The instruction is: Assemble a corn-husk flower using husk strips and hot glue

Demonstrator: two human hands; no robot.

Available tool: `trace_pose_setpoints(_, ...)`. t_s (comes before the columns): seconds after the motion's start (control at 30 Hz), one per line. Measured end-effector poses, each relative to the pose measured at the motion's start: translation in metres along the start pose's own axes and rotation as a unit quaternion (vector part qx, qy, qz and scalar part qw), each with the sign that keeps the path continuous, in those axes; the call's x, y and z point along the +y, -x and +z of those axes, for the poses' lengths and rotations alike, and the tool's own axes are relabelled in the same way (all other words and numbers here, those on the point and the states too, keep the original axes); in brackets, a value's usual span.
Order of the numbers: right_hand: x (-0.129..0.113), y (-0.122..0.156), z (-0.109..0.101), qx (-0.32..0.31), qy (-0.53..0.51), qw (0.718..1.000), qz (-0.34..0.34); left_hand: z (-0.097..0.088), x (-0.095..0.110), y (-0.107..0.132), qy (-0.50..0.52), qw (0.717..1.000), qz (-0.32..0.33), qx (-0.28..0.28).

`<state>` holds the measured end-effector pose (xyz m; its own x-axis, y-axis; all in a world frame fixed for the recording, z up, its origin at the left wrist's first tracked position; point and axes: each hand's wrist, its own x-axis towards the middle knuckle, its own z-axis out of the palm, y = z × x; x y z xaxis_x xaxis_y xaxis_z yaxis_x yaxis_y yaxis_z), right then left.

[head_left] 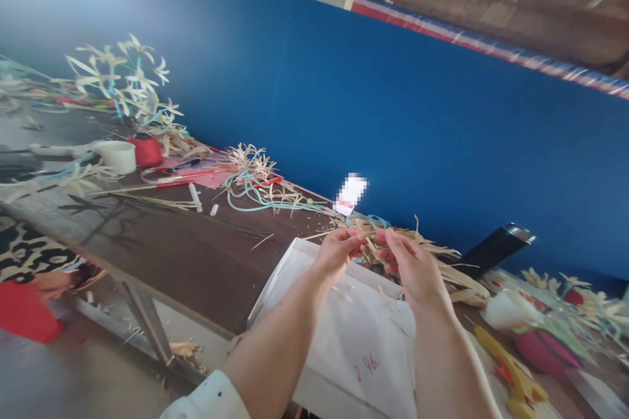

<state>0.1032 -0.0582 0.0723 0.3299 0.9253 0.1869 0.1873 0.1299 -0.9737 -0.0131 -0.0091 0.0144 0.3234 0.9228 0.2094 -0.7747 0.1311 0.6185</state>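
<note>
My left hand (343,250) is closed in a pinch above the far edge of a white box (361,334) marked in pink. Facing it, my right hand (411,263) has its thumb and fingers drawn together, their tips blurred. The fingertips of both hands almost meet. Whatever is between them is too small to make out against the pile of dry, pale husk strips (439,252) behind. A few pale scraps lie inside the box. Just past my left hand, a lit, pixelated screen (350,194) stands against the blue panel.
A black flask (498,249) leans at the right, near a yellow glue gun (511,370) and a white thread spool (511,309). Pale husk flowers (125,78), a red thread spool (146,149), a white cup (116,157) and blue-green cords (240,200) lie left. The blue panel (417,124) borders the table.
</note>
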Motion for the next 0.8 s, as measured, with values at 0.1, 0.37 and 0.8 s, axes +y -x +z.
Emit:
trace_pose_setpoints(0.1, 0.009, 0.007, -0.003, -0.039, -0.027, 0.998, 0.050, 0.001, 0.000, 0.002, -0.055, 0.998, 0.015, 0.004)
trace_pose_setpoints(0.37, 0.006, 0.019, 0.001, -0.038, -0.010, 0.994, 0.102, 0.006, 0.001, 0.008, -0.287, 0.950, 0.114, 0.056)
trace_pose_setpoints(0.8, 0.018, 0.015, 0.005, 0.004, -0.165, 0.973, 0.163, 0.009, 0.001, 0.010, -0.340, 0.926, 0.164, -0.021)
